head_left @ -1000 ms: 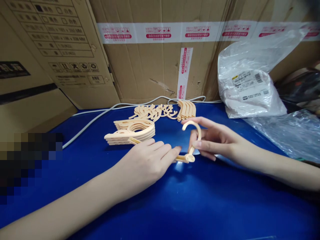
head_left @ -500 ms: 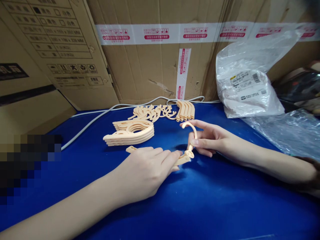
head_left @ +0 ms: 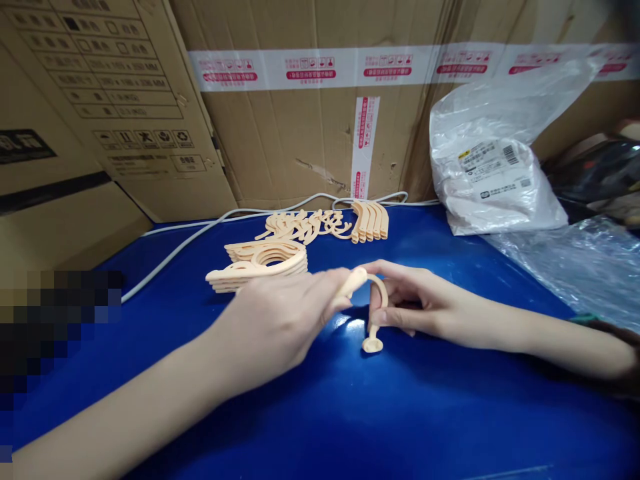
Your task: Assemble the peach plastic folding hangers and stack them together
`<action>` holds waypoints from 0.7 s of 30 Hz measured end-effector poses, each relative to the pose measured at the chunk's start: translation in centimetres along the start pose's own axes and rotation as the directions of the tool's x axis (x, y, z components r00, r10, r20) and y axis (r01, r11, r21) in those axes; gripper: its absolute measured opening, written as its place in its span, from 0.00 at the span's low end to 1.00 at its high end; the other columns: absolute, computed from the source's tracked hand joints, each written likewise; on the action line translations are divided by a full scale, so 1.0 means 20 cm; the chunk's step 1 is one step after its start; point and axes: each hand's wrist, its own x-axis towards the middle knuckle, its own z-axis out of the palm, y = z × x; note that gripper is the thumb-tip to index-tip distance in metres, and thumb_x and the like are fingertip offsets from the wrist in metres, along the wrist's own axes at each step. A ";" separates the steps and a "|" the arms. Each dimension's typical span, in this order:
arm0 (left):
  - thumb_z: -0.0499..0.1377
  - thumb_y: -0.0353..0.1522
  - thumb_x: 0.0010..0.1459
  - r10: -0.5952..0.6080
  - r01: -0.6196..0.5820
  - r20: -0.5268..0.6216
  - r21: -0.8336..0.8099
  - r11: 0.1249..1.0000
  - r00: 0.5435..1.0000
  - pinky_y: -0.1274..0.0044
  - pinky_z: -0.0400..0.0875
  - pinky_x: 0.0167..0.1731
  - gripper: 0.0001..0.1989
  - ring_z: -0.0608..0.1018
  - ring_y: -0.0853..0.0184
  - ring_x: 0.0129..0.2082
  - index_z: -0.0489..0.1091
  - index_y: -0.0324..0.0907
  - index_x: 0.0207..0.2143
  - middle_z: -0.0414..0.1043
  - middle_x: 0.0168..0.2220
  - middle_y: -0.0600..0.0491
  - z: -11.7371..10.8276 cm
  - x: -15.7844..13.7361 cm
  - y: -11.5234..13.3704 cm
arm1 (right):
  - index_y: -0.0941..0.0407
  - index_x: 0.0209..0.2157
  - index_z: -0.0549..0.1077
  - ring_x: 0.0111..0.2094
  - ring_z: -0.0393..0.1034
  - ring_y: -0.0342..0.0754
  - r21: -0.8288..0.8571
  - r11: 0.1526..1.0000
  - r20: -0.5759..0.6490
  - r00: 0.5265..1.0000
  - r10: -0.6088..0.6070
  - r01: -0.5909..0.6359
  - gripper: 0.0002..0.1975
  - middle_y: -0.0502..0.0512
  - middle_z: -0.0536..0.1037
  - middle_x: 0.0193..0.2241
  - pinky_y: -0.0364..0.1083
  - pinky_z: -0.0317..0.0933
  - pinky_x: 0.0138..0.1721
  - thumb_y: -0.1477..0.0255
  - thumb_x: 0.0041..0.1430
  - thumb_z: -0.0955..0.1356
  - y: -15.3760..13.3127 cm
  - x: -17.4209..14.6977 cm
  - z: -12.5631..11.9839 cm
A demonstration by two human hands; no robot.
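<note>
My left hand (head_left: 285, 313) is closed around a cream plastic hanger arm (head_left: 353, 283); only its rounded end shows past my fingers, the rest being hidden in the hand. My right hand (head_left: 415, 297) pinches a cream hanger hook (head_left: 384, 293) between thumb and fingers. The hook's curve is at the top and its round base (head_left: 373, 345) points down, just above the blue tabletop (head_left: 400, 413). The arm's end is close to the hook's curve; whether they touch I cannot tell. Behind my left hand lies a stack of cream hanger pieces (head_left: 260, 267).
Loose hanger hooks (head_left: 300, 227) lie in a pile at the back, beside a row of curved hanger arms (head_left: 370, 221). A white cable (head_left: 185, 235) runs along the cardboard boxes (head_left: 290, 140). On the right are a white plastic bag (head_left: 500, 180) and clear plastic wrap (head_left: 580, 267).
The hook has moved down and away from the arm's end, its base now lower. My left hand has tilted the arm, raising its end toward the hook's curve.
</note>
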 end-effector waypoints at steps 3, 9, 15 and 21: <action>0.45 0.32 0.68 -0.040 0.040 -0.019 0.033 0.999 0.999 0.76 0.64 0.26 0.11 0.77 0.66 0.29 0.66 0.39 0.43 0.75 0.33 0.53 -0.05 0.00 -0.02 | 0.55 0.56 0.60 0.25 0.59 0.38 0.027 1.000 -0.066 0.998 0.010 -0.008 0.21 0.47 0.71 0.29 0.39 0.54 0.24 0.70 0.62 0.66 0.00 0.01 0.01; 0.44 0.33 0.67 -0.114 0.122 0.095 -0.093 0.988 0.989 0.75 0.61 0.26 0.12 0.72 0.67 0.24 0.67 0.41 0.40 0.70 0.25 0.56 -0.03 -0.02 0.01 | 0.53 0.53 0.62 0.21 0.55 0.36 0.278 0.960 -0.302 0.950 0.072 0.016 0.24 0.48 0.73 0.30 0.39 0.48 0.21 0.69 0.57 0.71 0.02 0.03 -0.05; 0.41 0.34 0.68 -0.150 0.186 0.209 -0.165 0.969 0.966 0.76 0.60 0.26 0.13 0.71 0.67 0.24 0.63 0.41 0.39 0.69 0.25 0.56 0.02 -0.02 0.02 | 0.55 0.41 0.64 0.19 0.52 0.35 0.408 0.913 -0.247 0.959 0.136 -0.024 0.16 0.45 0.70 0.25 0.40 0.44 0.21 0.69 0.55 0.72 0.00 0.03 -0.04; 0.41 0.33 0.69 -0.103 0.149 0.219 -0.207 0.967 0.970 0.77 0.61 0.27 0.10 0.73 0.67 0.28 0.60 0.42 0.42 0.71 0.31 0.55 0.04 -0.02 0.02 | 0.54 0.39 0.62 0.18 0.52 0.34 0.432 0.901 -0.215 0.966 0.143 -0.037 0.18 0.45 0.73 0.26 0.40 0.43 0.21 0.69 0.53 0.73 0.01 0.03 -0.03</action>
